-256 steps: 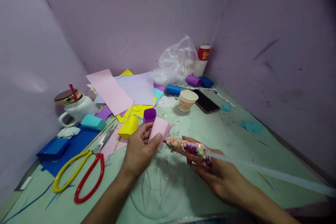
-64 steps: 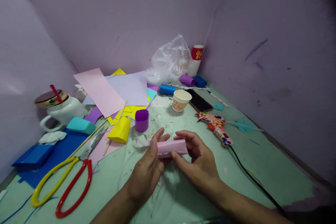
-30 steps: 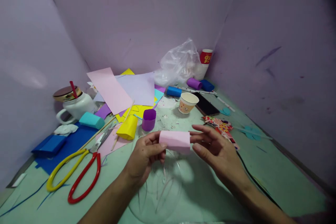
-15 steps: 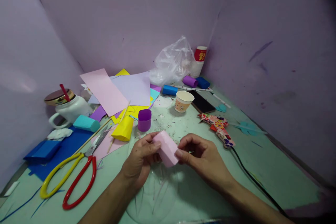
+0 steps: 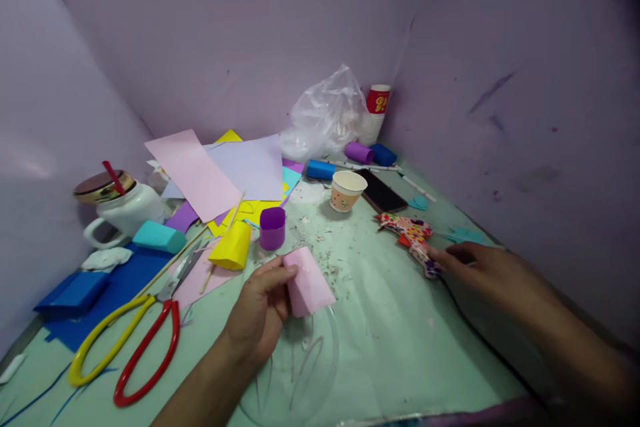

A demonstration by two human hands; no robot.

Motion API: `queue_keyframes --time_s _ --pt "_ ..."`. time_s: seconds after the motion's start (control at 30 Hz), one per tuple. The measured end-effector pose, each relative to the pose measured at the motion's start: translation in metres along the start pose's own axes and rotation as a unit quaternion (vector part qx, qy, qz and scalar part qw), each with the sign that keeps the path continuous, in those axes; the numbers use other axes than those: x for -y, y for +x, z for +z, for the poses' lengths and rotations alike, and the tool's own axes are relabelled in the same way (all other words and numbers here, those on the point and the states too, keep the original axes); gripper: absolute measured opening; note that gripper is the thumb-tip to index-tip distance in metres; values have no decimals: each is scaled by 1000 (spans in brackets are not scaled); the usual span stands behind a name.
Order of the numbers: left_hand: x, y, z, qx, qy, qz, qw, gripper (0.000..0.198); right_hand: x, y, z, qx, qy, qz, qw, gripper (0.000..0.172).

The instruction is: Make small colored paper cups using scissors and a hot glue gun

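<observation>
My left hand (image 5: 263, 307) pinches a folded pink paper tube (image 5: 309, 285) between thumb and fingers, tilted above the table. Over on the right, my right hand (image 5: 467, 273) is at the handle of a flower-patterned hot glue gun (image 5: 413, 237), its fingertips reaching the grip. The hand is a little blurred and its fingers look apart, not wrapped round the handle. The glue gun lies on its side with a black cord trailing toward me. Beyond the pink tube stand a purple paper ring (image 5: 273, 230) and a yellow paper tube (image 5: 231, 247) beside a thin stick.
Scissors (image 5: 165, 300) lie open at the left, near a white mug (image 5: 133, 210) and blue paper pieces (image 5: 75, 290). Paper sheets (image 5: 245, 163) are piled behind. A paper cup (image 5: 347, 192), a phone (image 5: 383, 192) and a plastic bag (image 5: 325, 120) are further back.
My right hand has let go of the pink paper tube and moved right to the glue gun's handle. The left hand still holds the tube. The view has shifted slightly.
</observation>
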State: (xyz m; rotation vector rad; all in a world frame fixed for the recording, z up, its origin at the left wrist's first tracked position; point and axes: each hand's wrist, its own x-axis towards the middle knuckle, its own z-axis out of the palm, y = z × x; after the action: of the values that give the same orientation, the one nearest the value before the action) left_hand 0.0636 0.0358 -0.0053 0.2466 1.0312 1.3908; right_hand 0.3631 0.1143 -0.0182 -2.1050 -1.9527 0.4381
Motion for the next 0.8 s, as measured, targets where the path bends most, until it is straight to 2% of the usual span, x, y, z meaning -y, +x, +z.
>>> queue_keyframes --time_s 0.1,0.27,0.5,0.63,0.77,0.8 --pt "1 1 2 -13 2 8 1000 11 -2 9 6 44 -27 18 999 53" --pt "-7 1 6 -51 -4 0 999 10 18 11 7 64 -10 21 998 58" --pt "-24 -1 5 -32 9 -90 995 20 25 18 5 47 -27 32 998 67" --pt "-25 0 4 -8 -13 -101 995 26 21 27 9 49 -12 50 997 66" --pt "-24 2 3 -14 -37 -99 994 27 10 29 15 39 37 83 995 67" --pt "-24 3 2 -11 -44 -95 994 27 7 29 17 23 60 64 996 65"
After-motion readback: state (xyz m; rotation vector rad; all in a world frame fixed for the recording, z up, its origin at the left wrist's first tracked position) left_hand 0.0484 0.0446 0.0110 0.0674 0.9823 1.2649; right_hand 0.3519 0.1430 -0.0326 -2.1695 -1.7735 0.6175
